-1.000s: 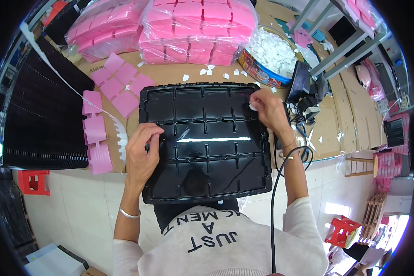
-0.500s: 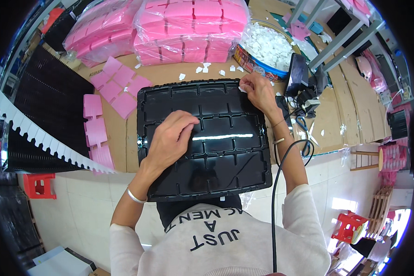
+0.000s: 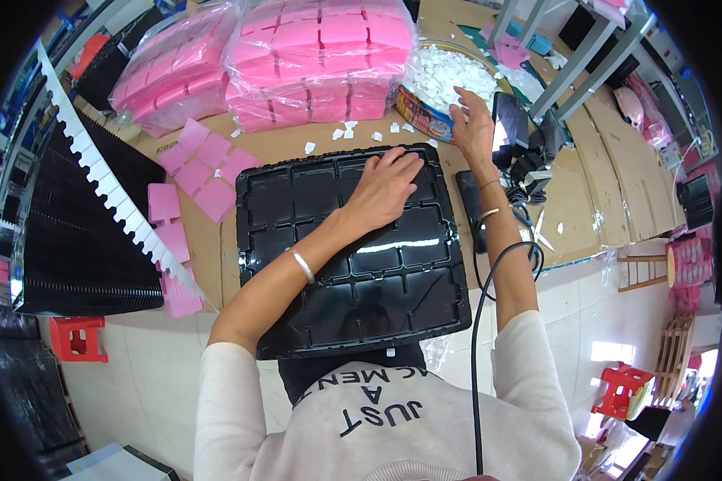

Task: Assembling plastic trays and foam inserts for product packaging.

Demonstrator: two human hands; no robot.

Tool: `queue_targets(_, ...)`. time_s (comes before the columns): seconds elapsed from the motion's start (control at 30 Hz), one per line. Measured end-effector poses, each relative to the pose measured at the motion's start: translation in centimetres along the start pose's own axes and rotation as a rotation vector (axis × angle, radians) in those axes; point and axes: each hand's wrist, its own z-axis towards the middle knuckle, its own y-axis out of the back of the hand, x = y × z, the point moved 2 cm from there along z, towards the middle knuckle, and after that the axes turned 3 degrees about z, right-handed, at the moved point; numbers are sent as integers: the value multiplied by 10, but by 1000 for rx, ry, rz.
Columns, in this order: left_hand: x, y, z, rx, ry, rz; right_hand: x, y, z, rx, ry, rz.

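Observation:
A black plastic tray (image 3: 353, 305) with a grid of shallow compartments lies in front of me, its near edge at my waist. My left hand (image 3: 383, 191) rests on its far right part, fingers spread and touching the surface. Beyond the tray's far right corner, my right hand (image 3: 475, 132) is raised beside a round tin's rim (image 3: 425, 120). Its fingers are bent and apart, and I see nothing between them. Small white pieces (image 3: 453, 74) fill the tin. A few loose white pieces (image 3: 349, 128) lie on the cardboard between the tray and the pink stacks.
Plastic-wrapped stacks of pink sheets (image 3: 317, 64) stand at the back. Loose pink sheets (image 3: 204, 168) lie left of the tray, beside a tall stack of black trays (image 3: 88, 232). At right are a phone (image 3: 509, 120), cables (image 3: 529, 172) and scissors (image 3: 543, 232). A black cord (image 3: 475, 361) runs down past my right arm.
My left hand has moved right and away from me across the tray, its fingers now spread. My right hand has left the tray's far right corner and gone up toward the tin.

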Motion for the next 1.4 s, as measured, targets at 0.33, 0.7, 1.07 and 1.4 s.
queue_targets(0.33, -8, -23, 0, 18, -58, 345, -42, 4, 15, 93, -149, -37)
queue_targets(0.7, -17, -21, -8, -57, -2, 221, 66, 30, -62, 388, 0, 8)
queue_targets(1.07, -14, -23, -9, -81, -1, 151, 67, 5, -66, 499, 69, -194)
queue_targets(1.4, -9, -19, -13, -264, 26, 6, 94, 50, -85, 508, -52, 141)
